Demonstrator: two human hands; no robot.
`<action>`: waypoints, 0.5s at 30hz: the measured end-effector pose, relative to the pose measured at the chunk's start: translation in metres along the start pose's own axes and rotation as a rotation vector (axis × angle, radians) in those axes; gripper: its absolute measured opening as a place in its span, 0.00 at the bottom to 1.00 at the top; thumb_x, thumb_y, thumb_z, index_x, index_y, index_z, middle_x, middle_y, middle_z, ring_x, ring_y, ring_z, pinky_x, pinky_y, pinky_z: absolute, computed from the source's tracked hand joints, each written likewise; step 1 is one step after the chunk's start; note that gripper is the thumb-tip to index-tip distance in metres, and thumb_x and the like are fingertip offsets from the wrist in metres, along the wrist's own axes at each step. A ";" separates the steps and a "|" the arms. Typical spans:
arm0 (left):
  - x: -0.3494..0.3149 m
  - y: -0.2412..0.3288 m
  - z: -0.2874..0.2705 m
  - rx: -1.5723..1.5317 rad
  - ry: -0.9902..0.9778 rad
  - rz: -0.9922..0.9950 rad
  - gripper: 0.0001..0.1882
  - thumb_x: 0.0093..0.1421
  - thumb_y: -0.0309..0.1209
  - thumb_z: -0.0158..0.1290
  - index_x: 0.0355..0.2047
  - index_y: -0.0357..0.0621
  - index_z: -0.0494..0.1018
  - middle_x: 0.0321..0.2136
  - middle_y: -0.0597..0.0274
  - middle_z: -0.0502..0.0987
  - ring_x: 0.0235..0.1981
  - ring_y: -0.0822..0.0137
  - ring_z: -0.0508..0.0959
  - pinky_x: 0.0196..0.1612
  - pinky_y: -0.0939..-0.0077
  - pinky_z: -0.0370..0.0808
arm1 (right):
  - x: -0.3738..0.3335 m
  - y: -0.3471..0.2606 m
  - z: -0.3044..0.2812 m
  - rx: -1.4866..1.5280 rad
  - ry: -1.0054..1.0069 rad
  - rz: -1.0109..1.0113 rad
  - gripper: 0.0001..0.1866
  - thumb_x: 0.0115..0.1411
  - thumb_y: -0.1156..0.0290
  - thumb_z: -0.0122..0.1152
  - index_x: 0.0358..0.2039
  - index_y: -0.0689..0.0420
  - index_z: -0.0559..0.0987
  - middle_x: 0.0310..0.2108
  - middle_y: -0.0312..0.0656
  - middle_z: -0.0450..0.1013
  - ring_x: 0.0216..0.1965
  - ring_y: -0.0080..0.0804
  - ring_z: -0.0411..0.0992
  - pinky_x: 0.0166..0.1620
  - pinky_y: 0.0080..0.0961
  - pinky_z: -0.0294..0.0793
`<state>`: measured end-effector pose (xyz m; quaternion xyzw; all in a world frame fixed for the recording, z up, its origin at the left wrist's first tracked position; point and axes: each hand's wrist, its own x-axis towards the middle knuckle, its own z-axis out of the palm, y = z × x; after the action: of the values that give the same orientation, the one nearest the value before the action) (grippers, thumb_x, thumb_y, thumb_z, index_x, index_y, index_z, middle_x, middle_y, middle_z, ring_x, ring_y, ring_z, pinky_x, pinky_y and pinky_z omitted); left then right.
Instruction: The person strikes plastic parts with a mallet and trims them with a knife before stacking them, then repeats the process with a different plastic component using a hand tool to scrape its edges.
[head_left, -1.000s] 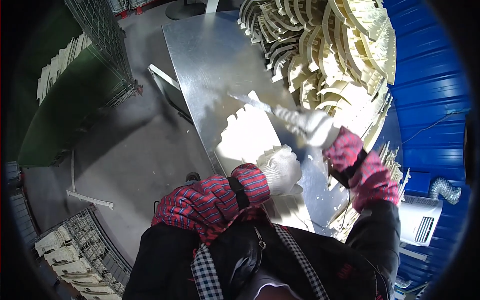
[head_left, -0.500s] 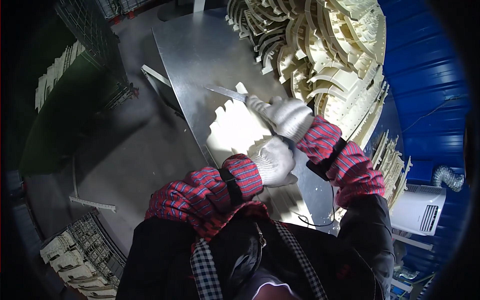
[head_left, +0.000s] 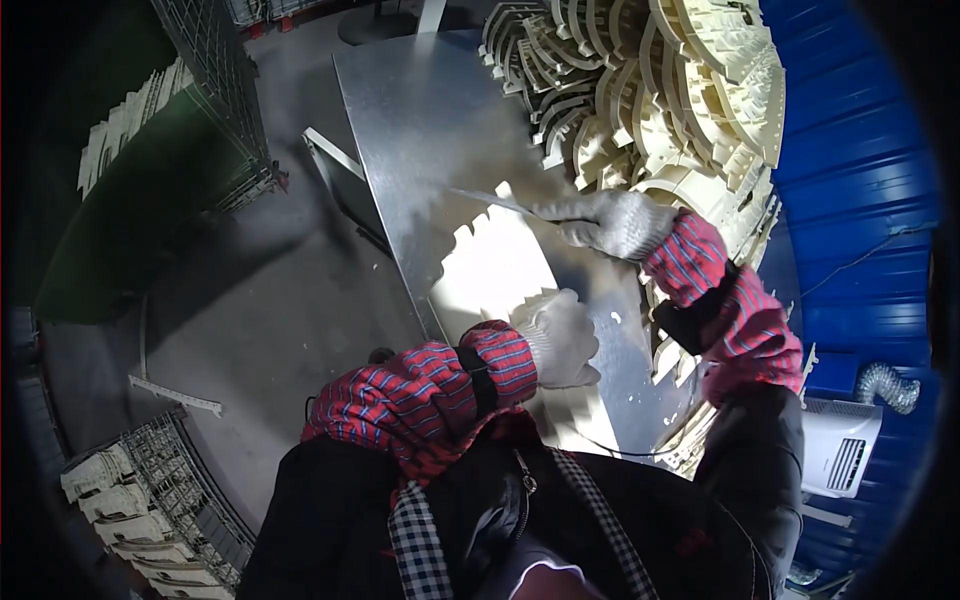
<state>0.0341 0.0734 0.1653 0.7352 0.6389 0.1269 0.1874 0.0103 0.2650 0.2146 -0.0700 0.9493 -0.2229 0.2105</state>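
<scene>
A cream plastic part with a notched upper-left edge lies on the metal table, brightly lit. My left hand, in a white knit glove, rests across its near section with the fingers curled down over its right edge. In my gloved right hand is a knife, its thin blade pointing left over the far end of the part. The knife's handle is mostly hidden by the fingers, and the blade is slightly blurred.
Curved cream plastic parts are heaped at the table's far right. The bare metal table stretches away at far left. A blue corrugated wall and a white appliance stand right. Wire cages of parts stand left. A cable crosses nearby.
My right hand has moved right with the knife, away from my left hand. My left hand keeps its place on the part. The whole view has shifted slightly.
</scene>
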 end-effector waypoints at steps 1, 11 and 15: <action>-0.010 -0.005 0.007 0.013 -0.036 -0.067 0.28 0.60 0.56 0.50 0.30 0.43 0.84 0.29 0.57 0.82 0.35 0.54 0.78 0.44 0.61 0.72 | 0.023 -0.010 0.005 0.021 -0.027 -0.067 0.23 0.67 0.73 0.54 0.63 0.53 0.72 0.42 0.43 0.79 0.38 0.29 0.77 0.47 0.25 0.79; 0.001 -0.005 0.010 -0.011 0.006 0.049 0.28 0.61 0.58 0.50 0.33 0.45 0.85 0.33 0.60 0.82 0.40 0.57 0.76 0.43 0.61 0.72 | 0.070 0.058 -0.036 0.603 -0.477 0.344 0.21 0.69 0.69 0.53 0.63 0.49 0.73 0.29 0.33 0.72 0.28 0.24 0.71 0.30 0.25 0.78; -0.002 -0.001 0.008 -0.016 -0.026 -0.033 0.26 0.61 0.57 0.51 0.33 0.47 0.85 0.34 0.60 0.81 0.42 0.57 0.76 0.45 0.63 0.74 | 0.110 0.054 -0.043 0.736 -0.694 0.716 0.21 0.69 0.65 0.56 0.62 0.46 0.74 0.26 0.32 0.71 0.25 0.22 0.70 0.24 0.27 0.76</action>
<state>0.0363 0.0710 0.1580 0.7245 0.6476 0.1190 0.2037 -0.1092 0.3047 0.1848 0.2615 0.6508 -0.4155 0.5792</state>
